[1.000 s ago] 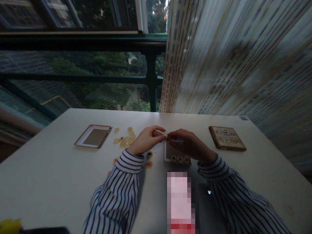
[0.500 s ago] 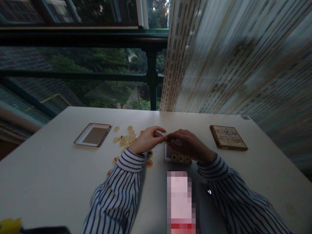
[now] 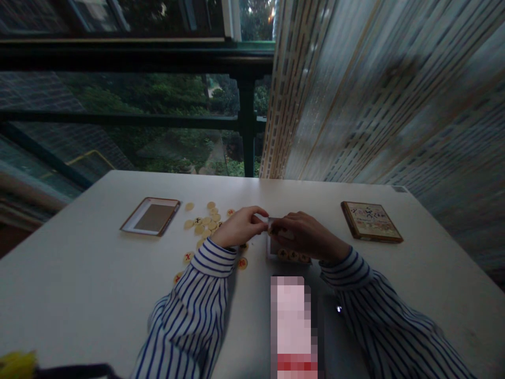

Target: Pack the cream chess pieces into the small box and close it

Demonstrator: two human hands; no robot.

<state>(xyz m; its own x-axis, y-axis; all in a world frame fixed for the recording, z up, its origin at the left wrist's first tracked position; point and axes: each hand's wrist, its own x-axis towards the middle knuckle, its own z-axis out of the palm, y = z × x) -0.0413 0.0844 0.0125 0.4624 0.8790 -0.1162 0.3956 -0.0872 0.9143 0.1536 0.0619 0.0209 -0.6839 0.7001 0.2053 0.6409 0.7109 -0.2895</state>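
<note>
Chinese chess pieces (image 3: pixel 204 226), round and pale wooden, lie scattered on the table left of and partly behind my left hand (image 3: pixel 245 226). Its thumb and fingers are closed at the left edge of a small open box (image 3: pixel 272 252). Inside that box, a row of black-marked chess pieces (image 3: pixel 293 256) sits along the near side. My right hand (image 3: pixel 305 235) reaches over the box with bent fingers, which pinch a chess piece (image 3: pixel 271 229) close to the far left corner. The right hand hides much of the box's inside.
An open box lid or tray (image 3: pixel 153 217) lies on the left of the white table (image 3: pixel 94 273). A closed box with printed writing (image 3: pixel 371 221) lies on the right. Behind the table are a railing (image 3: pixel 246 126) and a curtain (image 3: pixel 339 95). A yellow object (image 3: pixel 18 364) shows at lower left.
My right hand has lowered the chess piece from between both hands' fingertips towards the box's far left corner. My left fingertips are now at the box's edge.
</note>
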